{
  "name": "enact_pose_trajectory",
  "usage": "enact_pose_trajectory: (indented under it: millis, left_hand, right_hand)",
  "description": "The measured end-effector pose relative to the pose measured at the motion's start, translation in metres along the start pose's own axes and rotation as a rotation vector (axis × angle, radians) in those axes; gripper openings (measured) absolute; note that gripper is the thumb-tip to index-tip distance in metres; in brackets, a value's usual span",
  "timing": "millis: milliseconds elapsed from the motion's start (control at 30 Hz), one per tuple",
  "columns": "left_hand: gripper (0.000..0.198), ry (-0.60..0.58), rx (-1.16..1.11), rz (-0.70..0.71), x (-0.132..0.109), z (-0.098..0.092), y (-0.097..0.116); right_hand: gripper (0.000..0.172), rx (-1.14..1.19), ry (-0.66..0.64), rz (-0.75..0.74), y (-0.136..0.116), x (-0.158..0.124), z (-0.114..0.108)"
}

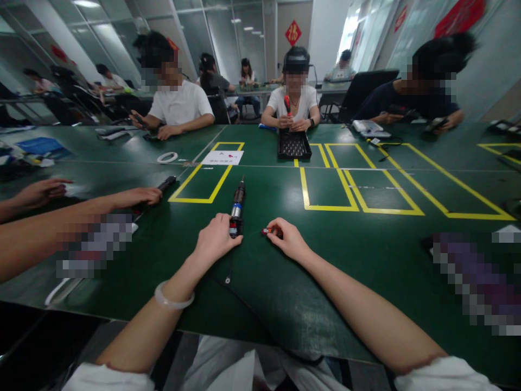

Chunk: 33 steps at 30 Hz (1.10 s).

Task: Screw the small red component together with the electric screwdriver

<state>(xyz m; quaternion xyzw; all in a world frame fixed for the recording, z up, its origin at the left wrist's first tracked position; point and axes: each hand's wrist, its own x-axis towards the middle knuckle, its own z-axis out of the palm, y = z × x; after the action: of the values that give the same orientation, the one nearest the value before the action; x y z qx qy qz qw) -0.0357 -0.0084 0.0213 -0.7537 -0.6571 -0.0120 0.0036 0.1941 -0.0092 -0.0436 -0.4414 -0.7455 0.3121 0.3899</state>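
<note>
My left hand (pixel 215 239) is closed round the lower end of an electric screwdriver (pixel 238 205). The tool is dark with a blue band, and its thin bit points away from me over the green table (pixel 260 304). A black cable (pixel 244 304) runs from near that hand toward the table's front edge. To the right, and apart from the tool, my right hand (pixel 288 239) pinches a small red-orange piece (pixel 267 231). The fingers cover part of that piece, so its kind cannot be made out.
Yellow tape outlines (pixel 331 208) mark the table ahead. A paper sheet (pixel 223 158) and a white tape roll (pixel 167 158) lie beyond the tool. At left, another person's hand (pixel 144 196) holds a dark tool. Across sits a person with a red screwdriver (pixel 287 104) over a black tray (pixel 293 146).
</note>
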Motion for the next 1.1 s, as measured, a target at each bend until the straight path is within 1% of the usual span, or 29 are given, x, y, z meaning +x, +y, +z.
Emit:
enact_pose_trajectory:
  millis: [100,167,233,333,433,600,767,967,1100]
  left_hand:
    - [0.047,0.002,-0.007,0.08,-0.001,0.0,0.03]
    - [0.045,0.005,-0.016,0.13,-0.001,0.001,0.045]
    - [0.044,0.01,-0.027,0.162,-0.001,0.002,0.054]
    - [0.043,0.022,-0.046,0.183,-0.003,0.005,0.063]
    - [0.039,0.038,-0.056,0.192,-0.005,0.006,0.066]
    - [0.039,0.031,-0.08,0.181,-0.008,0.006,0.067]
    - [0.039,0.026,-0.11,0.154,-0.009,0.007,0.066]
    - [0.055,0.045,-0.108,0.165,-0.008,0.01,0.066]
    - [0.057,0.056,-0.091,0.157,-0.007,0.013,0.066]
  right_hand:
    - [0.011,-0.037,0.038,0.017,0.002,0.0,0.0]
    - [0.011,-0.057,0.056,0.033,0.003,0.0,-0.001]
    - [0.01,-0.083,0.057,0.04,0.003,0.0,-0.001]
    - [0.012,-0.169,0.032,0.012,0.003,0.001,-0.002]
    - [0.013,-0.228,0.024,-0.017,0.003,0.001,-0.002]
    - [0.023,-0.167,0.016,0.0,0.0,0.0,-0.002]
    - [0.023,-0.154,0.017,-0.002,-0.003,-0.002,-0.003]
    - [0.026,-0.201,0.003,-0.029,-0.004,-0.002,-0.003]
    - [0.021,-0.272,0.002,-0.071,-0.003,-0.003,-0.003]
